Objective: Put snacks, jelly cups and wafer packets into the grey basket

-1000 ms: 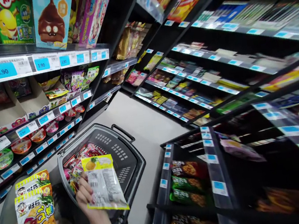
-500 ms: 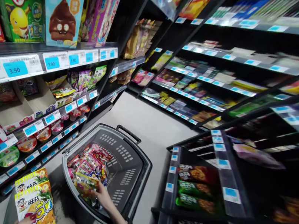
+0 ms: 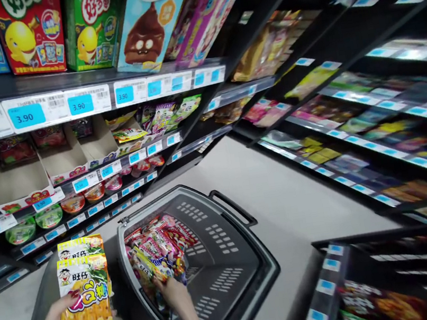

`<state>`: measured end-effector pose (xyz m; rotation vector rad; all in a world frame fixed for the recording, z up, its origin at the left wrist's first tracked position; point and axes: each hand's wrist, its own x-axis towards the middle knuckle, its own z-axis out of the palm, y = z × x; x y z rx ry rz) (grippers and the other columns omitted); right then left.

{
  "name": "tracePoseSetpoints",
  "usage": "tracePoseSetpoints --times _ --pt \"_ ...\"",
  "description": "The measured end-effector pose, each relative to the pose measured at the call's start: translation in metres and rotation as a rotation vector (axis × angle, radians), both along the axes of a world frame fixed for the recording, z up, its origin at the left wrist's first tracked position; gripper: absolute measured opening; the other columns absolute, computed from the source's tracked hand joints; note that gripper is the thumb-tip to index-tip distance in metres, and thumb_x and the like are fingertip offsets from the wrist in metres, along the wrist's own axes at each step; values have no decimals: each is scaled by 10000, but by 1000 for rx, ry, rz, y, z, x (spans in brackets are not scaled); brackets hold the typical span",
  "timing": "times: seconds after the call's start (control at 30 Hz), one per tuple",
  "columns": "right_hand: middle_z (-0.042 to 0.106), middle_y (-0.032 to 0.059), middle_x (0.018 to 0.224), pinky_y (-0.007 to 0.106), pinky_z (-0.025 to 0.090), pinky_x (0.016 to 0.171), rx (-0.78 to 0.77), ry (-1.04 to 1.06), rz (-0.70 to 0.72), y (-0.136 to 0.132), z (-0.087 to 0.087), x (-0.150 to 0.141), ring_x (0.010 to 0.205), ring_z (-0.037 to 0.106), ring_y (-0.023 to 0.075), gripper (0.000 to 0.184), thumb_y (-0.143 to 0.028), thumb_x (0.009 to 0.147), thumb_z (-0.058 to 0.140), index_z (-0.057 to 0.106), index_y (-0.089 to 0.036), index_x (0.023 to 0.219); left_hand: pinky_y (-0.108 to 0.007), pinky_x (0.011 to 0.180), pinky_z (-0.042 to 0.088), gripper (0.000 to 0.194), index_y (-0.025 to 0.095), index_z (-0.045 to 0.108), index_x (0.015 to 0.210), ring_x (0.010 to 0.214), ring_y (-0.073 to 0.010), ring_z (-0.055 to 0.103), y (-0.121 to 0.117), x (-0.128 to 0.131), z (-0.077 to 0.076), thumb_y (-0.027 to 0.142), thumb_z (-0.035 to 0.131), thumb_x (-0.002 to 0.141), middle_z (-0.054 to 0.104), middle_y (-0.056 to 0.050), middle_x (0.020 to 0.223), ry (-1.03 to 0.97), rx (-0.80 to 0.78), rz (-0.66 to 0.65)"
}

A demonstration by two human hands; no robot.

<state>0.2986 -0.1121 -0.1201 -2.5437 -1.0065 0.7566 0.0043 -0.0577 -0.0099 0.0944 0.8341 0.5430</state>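
Observation:
My left hand (image 3: 66,315) grips yellow-and-white gummy candy bags (image 3: 84,302), one overlapping another, above my lap at the lower left. The thumb presses on the front bag, and the other fingers are mostly behind it. Inside the dark grey shopping basket (image 3: 226,243) is my right hand (image 3: 175,294), its fingers closed on a yellowish candy bag (image 3: 147,266). Part of that bag is hidden by the hand. Under and beside it lie several red, pink and blue candy packets (image 3: 161,240) at the basket's left end.
On the left stands a shelf with snack boxes (image 3: 94,33), open cartons of candy bags (image 3: 63,161) and round jelly cups (image 3: 49,216). Blurred shelves (image 3: 354,133) run along the right. A low rack (image 3: 331,281) stands at the lower right. The basket's handle (image 3: 232,208) sticks out toward the aisle floor (image 3: 282,192).
The view has turned left, so shelves and basket appear further right. My right hand remains in the basket with the candy bag, which sits lower among the packets. My left hand keeps its bags.

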Motion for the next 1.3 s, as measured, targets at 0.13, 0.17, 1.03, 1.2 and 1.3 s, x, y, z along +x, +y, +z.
tracePoseSetpoints --times 0.13,0.17,1.03,1.2,1.3 --pt "638 102 772 314 437 639 256 38 -7 0 66 -42 659 597 214 308 -447 814 417 554 -177 870 -558 741 495 639 94 486 1255 950 -405 619 -1 8 7 250 647 657 706 -186 969 -85 -4 5" --pt "628 68 744 278 434 612 391 174 43 -2 82 -58 639 582 189 318 -471 818 414 550 -188 868 -550 750 494 647 86 489 1251 945 -402 622 -2 11 8 251 659 649 707 -188 960 -91 -7 2" --pt "240 -148 410 118 144 285 959 2096 -434 25 128 -83 246 36 12 152 -277 846 494 434 -204 726 -551 587 553 732 223 247 1361 1147 -437 472 17 11 -6 381 620 752 622 -163 1147 217 191 28" --pt "259 -142 429 106 157 296 1011 2229 -374 29 124 -82 251 91 11 153 -279 868 469 407 -205 749 -486 588 569 743 207 254 1364 1200 -441 412 21 12 -7 396 619 745 612 -162 1165 254 194 -16" --pt "293 -135 456 85 175 313 1039 2253 -431 33 126 -81 266 162 -1 129 -242 881 447 412 -196 766 -478 585 569 767 213 216 1384 1191 -440 421 22 15 -6 388 614 751 595 -162 1188 254 192 -37"
